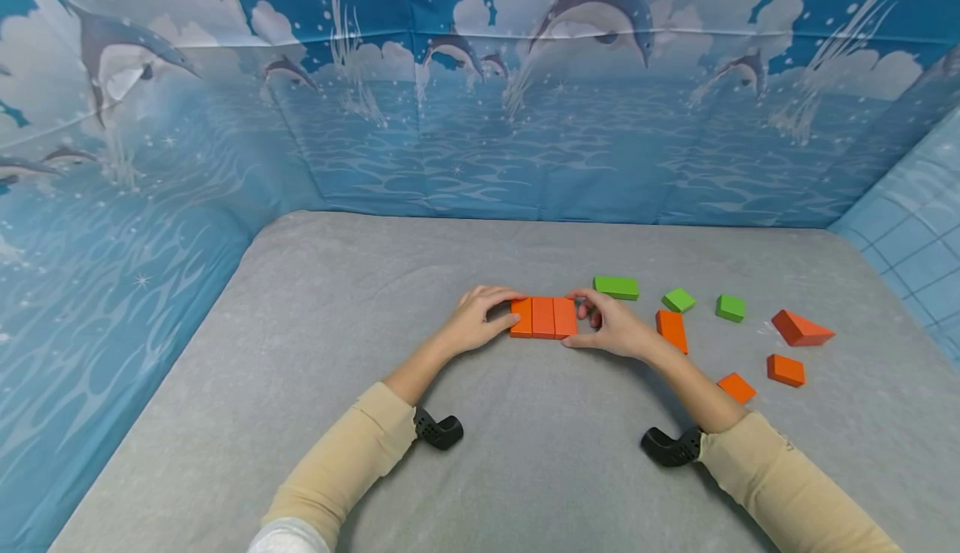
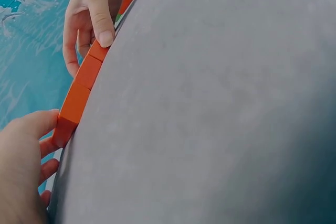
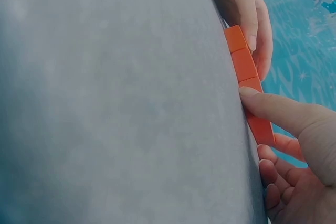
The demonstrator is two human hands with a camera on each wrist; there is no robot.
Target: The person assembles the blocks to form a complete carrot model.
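Three orange blocks stand side by side in a tight row on the grey cloth: a left block (image 1: 524, 328), a middle block (image 1: 543, 318) and a right block (image 1: 565, 318). My left hand (image 1: 477, 320) holds the row's left end, thumb against the left block and index finger at its far corner. At the other end my right hand (image 1: 617, 328) grips the right block, thumb at its near corner and index finger at its far one. In the left wrist view the left block (image 2: 72, 111) shows its end face beside my left fingertips.
Right of the row lie a long green block (image 1: 617, 288), two small green blocks (image 1: 678, 300), an upright-looking orange block (image 1: 672, 331), two smaller orange blocks (image 1: 786, 370) and a red-orange triangle (image 1: 802, 329). A blue dolphin-print curtain (image 1: 480, 161) borders the grey surface.
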